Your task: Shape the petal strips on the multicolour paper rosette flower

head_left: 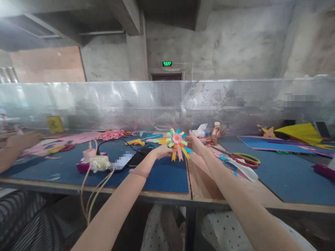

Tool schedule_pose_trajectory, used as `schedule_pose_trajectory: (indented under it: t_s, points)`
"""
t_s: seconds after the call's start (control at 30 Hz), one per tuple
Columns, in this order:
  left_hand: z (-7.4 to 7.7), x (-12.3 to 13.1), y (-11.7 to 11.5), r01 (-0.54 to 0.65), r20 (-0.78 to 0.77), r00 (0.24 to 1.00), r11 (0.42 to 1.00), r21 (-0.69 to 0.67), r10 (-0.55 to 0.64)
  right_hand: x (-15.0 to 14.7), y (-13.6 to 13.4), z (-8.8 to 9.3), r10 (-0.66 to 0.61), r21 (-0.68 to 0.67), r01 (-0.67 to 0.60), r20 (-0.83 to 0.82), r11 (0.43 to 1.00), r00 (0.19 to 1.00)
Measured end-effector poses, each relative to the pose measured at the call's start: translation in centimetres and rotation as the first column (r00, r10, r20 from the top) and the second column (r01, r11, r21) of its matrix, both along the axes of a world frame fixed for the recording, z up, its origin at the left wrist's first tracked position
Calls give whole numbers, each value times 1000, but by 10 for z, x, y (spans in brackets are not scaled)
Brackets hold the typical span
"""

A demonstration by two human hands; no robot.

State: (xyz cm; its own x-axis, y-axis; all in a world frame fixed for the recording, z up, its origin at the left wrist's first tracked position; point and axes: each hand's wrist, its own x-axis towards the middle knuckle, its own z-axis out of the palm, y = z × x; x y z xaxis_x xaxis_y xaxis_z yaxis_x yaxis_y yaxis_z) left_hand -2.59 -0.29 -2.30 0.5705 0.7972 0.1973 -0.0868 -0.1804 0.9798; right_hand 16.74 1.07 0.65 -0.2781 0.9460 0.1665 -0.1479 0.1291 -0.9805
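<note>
Both my arms reach out over the blue-topped table. Between my hands I hold up a paper rosette made of coloured strips, with a pink centre and orange and pink ribbon tails hanging down. My left hand grips its left edge from below, fingers curled. My right hand holds its right side, fingers pressed to the paper. A pink bracelet sits on my left wrist.
Two phones, a white charger with cables and a yellow glue gun lie left of the rosette. Scissors, a small bottle, tissues and paper scraps lie right. Another person's arm works at far left. A perforated metal screen runs behind.
</note>
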Motion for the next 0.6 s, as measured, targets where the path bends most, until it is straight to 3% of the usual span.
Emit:
schedule_pose_trajectory:
  t_s: [0.23, 0.33, 0.43, 0.6]
  points:
    - [2, -9, -3, -14, 31, 999, 1000, -1, 14, 3, -6, 61, 226, -215, -172, 259, 961, 939]
    - [2, -9, -4, -20, 32, 999, 1000, -19, 20, 6, -11, 79, 270, -253, -197, 303, 947, 914]
    - [2, -8, -4, -26, 29, 999, 999, -39, 27, 8, -13, 73, 250, -230, -185, 299, 956, 921]
    - [2, -8, -1, -34, 20, 999, 998, -55, 35, 1, -7, 30, 146, -69, -137, 148, 988, 978]
